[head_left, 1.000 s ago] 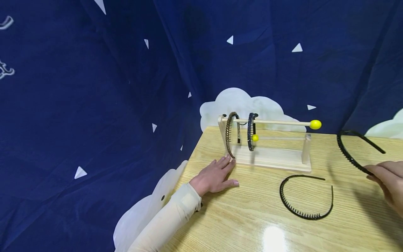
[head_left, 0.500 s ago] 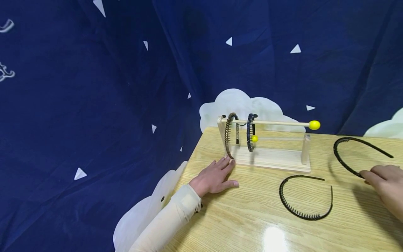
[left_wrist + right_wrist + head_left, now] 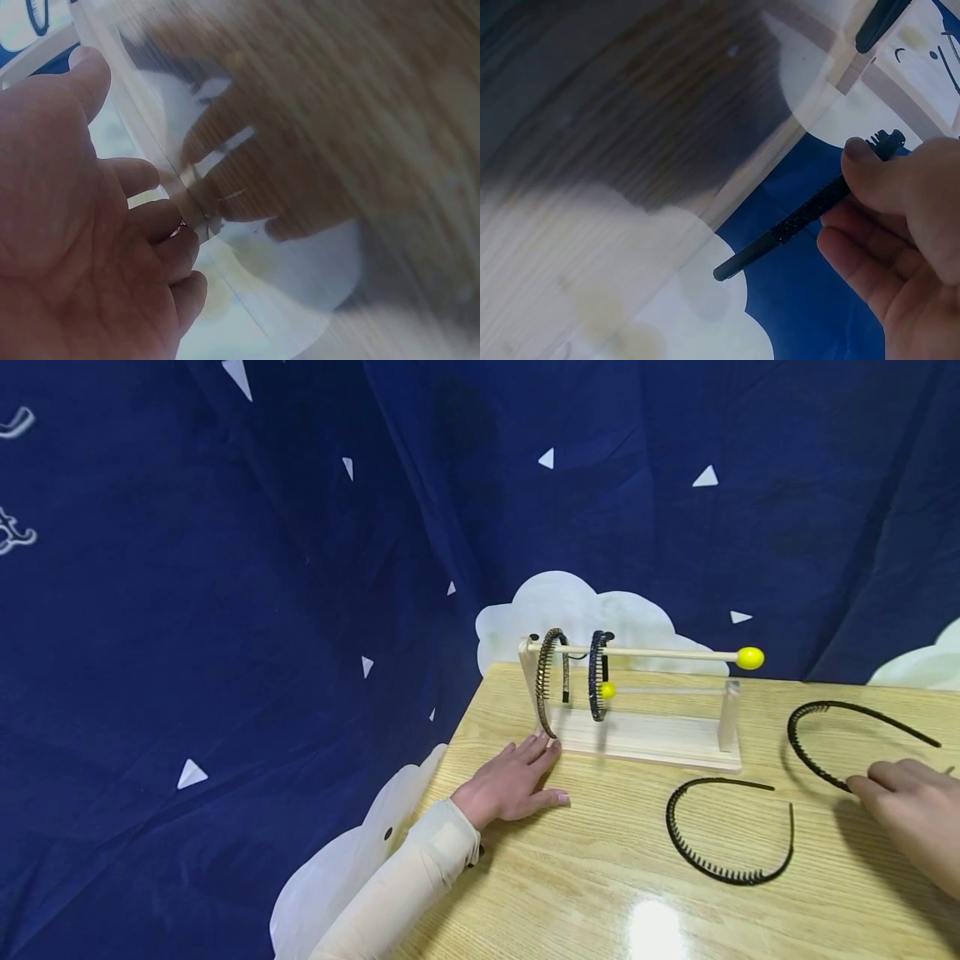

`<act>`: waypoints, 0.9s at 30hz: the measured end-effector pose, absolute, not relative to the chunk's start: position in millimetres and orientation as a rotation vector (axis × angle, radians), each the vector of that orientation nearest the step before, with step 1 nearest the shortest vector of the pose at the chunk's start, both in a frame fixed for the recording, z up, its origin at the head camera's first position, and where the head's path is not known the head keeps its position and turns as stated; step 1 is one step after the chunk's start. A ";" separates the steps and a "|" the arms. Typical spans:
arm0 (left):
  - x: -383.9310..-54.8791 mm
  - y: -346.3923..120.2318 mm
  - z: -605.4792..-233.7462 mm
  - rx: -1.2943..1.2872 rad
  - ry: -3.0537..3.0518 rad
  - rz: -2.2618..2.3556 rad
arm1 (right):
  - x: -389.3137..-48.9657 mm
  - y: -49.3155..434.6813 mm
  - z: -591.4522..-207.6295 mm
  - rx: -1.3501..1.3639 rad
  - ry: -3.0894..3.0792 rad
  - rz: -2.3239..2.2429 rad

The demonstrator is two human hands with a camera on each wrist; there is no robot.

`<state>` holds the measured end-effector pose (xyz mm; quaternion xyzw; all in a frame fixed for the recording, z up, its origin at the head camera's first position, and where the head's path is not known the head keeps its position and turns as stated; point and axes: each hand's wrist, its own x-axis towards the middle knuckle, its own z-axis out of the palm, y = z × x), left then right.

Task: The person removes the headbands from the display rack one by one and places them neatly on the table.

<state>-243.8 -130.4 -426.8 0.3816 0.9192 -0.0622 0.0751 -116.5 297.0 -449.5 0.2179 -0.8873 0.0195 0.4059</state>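
My right hand pinches a black toothed headband by its near side, low over the right part of the table. In the right wrist view, thumb and fingers grip that headband. A second black toothed headband lies on the table to the left of this hand. My left hand rests with spread, straight fingers by the left end of a wooden rack. From the rack's upper bar hang a brown glittery headband and a dark blue one.
The rack's upper bar ends in a yellow knob, and a lower bar carries another yellow knob. Behind the wooden table hangs a dark blue cloth with white clouds and triangles.
My right hand has carried its black headband down and slightly left, closer to the table. The left hand has stayed in place, and the hanging headbands have not moved.
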 end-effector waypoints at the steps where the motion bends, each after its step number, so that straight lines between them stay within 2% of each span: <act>1: -243.8 -130.4 -427.1 1.144 2.757 -0.188 | -116.3 297.1 -450.4 0.551 -2.244 0.045; 11: -244.1 -131.0 -427.5 1.133 2.757 -0.190 | -117.0 297.5 -456.7 0.521 -2.388 -0.036; 27: -245.5 -131.0 -428.3 1.149 2.757 -0.205 | -122.5 295.4 -455.7 0.643 -2.338 -0.024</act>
